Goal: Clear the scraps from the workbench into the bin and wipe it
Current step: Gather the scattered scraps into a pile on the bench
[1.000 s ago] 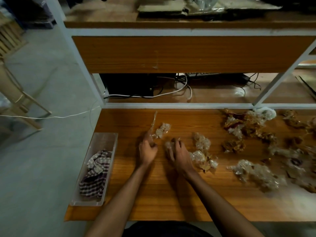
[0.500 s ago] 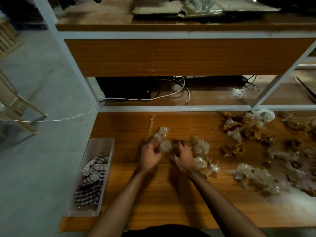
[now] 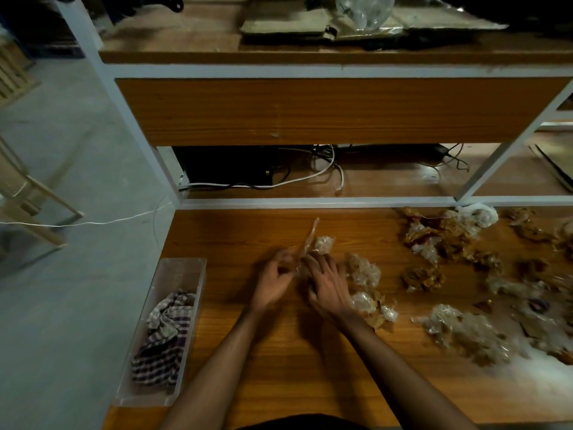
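Note:
Crumpled clear plastic and brown tape scraps [image 3: 459, 243] lie scattered over the right half of the wooden workbench [image 3: 279, 361]. My left hand [image 3: 273, 279] and my right hand [image 3: 325, 282] meet at mid-bench. Between them they hold a bunch of clear plastic scraps [image 3: 313, 243], with one long strip sticking up. My left fingers are curled round the bunch; my right hand lies against it with fingers bent over more scraps. A clear plastic bin [image 3: 183, 274] stands at the bench's left edge with a checked cloth [image 3: 164, 336] inside.
More clear scraps [image 3: 364, 273] lie just right of my right hand, and a larger heap [image 3: 465, 330] sits nearer the front. A white-framed shelf [image 3: 310, 201] with cables and a black box runs behind. Concrete floor and a wooden chair are to the left.
Both hands have come together and gathered the small clear scraps and the long strip into one bunch. The head has tilted, so the bench sits lower in view.

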The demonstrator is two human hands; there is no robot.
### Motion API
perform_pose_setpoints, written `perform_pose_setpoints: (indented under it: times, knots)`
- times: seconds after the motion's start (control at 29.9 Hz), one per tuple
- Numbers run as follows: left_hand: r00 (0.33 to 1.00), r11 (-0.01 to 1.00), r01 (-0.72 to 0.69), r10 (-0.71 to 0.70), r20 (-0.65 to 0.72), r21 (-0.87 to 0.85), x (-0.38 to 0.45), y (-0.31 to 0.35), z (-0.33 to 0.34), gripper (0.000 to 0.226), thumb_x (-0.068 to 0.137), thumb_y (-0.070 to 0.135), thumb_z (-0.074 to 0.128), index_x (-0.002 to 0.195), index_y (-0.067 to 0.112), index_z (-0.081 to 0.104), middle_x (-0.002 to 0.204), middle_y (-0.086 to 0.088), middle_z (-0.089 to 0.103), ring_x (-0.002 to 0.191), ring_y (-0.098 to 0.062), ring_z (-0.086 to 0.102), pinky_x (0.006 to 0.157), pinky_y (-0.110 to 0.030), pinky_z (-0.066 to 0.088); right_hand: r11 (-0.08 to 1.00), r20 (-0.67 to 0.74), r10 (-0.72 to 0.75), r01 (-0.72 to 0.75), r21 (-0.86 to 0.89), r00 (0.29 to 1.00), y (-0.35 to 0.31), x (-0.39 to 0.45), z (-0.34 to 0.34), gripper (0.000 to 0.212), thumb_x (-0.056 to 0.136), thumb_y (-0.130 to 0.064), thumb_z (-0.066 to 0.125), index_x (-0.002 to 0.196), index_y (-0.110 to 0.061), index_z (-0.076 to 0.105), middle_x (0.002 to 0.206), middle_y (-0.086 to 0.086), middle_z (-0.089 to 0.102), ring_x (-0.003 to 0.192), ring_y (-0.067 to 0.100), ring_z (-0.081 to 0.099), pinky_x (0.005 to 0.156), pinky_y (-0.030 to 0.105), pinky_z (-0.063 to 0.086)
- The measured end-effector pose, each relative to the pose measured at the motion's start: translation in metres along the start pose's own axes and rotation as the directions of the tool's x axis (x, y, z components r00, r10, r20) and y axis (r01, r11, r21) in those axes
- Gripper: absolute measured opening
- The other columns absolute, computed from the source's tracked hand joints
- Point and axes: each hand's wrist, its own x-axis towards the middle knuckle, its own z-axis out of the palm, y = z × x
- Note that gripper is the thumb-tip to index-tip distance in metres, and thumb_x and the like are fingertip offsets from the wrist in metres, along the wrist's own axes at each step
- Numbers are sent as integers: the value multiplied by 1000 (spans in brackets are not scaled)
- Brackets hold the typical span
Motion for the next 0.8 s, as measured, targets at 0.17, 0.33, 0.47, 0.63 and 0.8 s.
perform_pose_setpoints:
  times: [0.17, 0.33, 0.47, 0.63, 0.8]
  knots:
    - [998, 994, 57, -56, -18, 90, 4, -1, -3, 59, 97, 27, 67, 150, 32, 42, 144, 4, 52, 127, -18, 54, 102, -39, 49, 987, 5, 150, -150, -66, 989, 16, 2, -3, 66, 92, -42, 46, 149, -10, 45, 149, 15, 50, 138, 38, 45, 115, 60, 34]
    - [970, 903, -190, 112, 216, 384, -4, 11, 35, 76, 93, 42, 65, 158, 25, 30, 164, 0, 26, 150, -20, 23, 125, -39, 18, 988, -10, 148, -149, -29, 989, 23, 4, -22, 75, 86, -48, 26, 150, -15, 46, 154, 10, 46, 144, 33, 34, 114, 54, 26]
    - [946, 861, -264, 143, 291, 434, -5, 22, 64, 67, 88, 44, 48, 150, 21, 43, 156, -1, 42, 147, -17, 31, 123, -40, 19, 988, 23, 125, -123, -98, 992, 38, -8, -36, 77, 81, -52, 25, 149, -24, 46, 159, 4, 40, 151, 32, 23, 116, 57, 20]
    - [948, 955, -165, 85, 307, 246, -5, 22, 67, 56, 92, 17, 71, 143, 29, 53, 137, 10, 59, 126, -8, 54, 103, -25, 44, 979, 198, 155, -123, -161, 968, 65, -36, -48, 95, 73, -75, 20, 161, -40, 21, 171, 0, 8, 155, 38, -4, 121, 63, 7]
    - [982, 973, -88, 48, 183, 214, -13, 8, 61, 55, 92, 18, 72, 141, 33, 52, 132, 11, 62, 118, -8, 59, 101, -34, 53, 959, 180, 187, -140, -248, 966, 76, -44, -44, 81, 87, -69, 22, 163, -42, 8, 170, 4, 17, 156, 34, 5, 121, 60, 7]
